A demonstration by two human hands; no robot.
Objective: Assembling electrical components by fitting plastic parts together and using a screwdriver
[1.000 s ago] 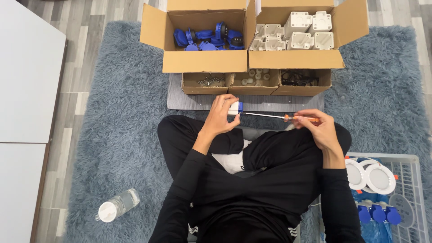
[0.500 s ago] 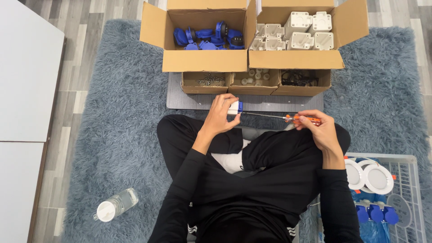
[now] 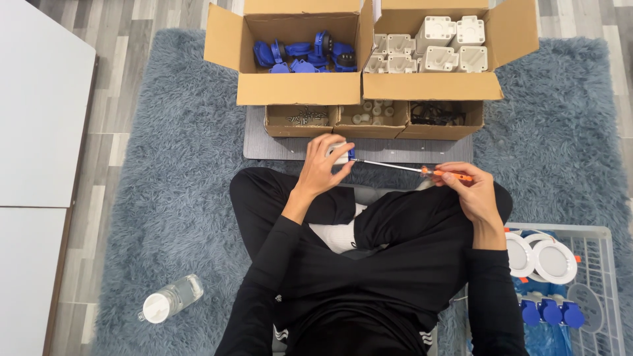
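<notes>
Head view showed a person sitting cross-legged on a shaggy blue-grey rug [image 3: 171,165], both hands raised just above the knees. Closed around a small white and blue part [image 3: 341,152], the left hand [image 3: 323,170] kept it up in front of the body, seemingly to steady it against the tool. Out to that hand's right, the right hand [image 3: 469,191] pinched the orange handle of a thin screwdriver [image 3: 412,169] between its fingertips, a light hold that would suit twirling the tool rather than pushing it. The screwdriver lay nearly level, its long axis running side to side across the lap, tip pointing left into the part and handle slightly lower on the right. Just beyond the left hand, a grey mat [image 3: 264,145] carried three small cardboard trays [image 3: 372,128] of what looked like screws and tiny pieces, set within easy reach. Farther out from both hands stood an open box of blue parts [image 3: 297,56] and an open box of white housings [image 3: 428,53]. Beside the right forearm, a wire basket [image 3: 593,231] held round white fittings and more blue pieces. Well behind the left elbow, a clear water bottle [image 3: 170,298] lay on its side on the rug.
</notes>
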